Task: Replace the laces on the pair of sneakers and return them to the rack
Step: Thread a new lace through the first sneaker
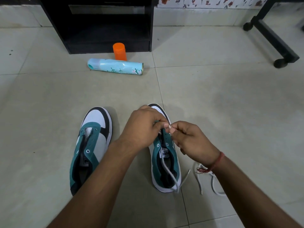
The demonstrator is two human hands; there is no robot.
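Head view. Your left hand [143, 127] and right hand [190, 140] meet above the front eyelets of the right sneaker [166, 155], which stands on the tiled floor [230, 104] with its toe pointing away from you. Both hands have fingers curled; their fingertips pinch a white lace [169, 171] close together at the eyelets. From there the lace runs back over the tongue and out across the heel onto the floor. The left sneaker [88, 145] stands just beside it, parallel, unlaced and untouched. A second lace [212, 180] lies loose on the floor under your right wrist. Farther off, a spray can [115, 66] lies on its side before a black rack [98, 25], with an orange cap [119, 51] standing behind it.
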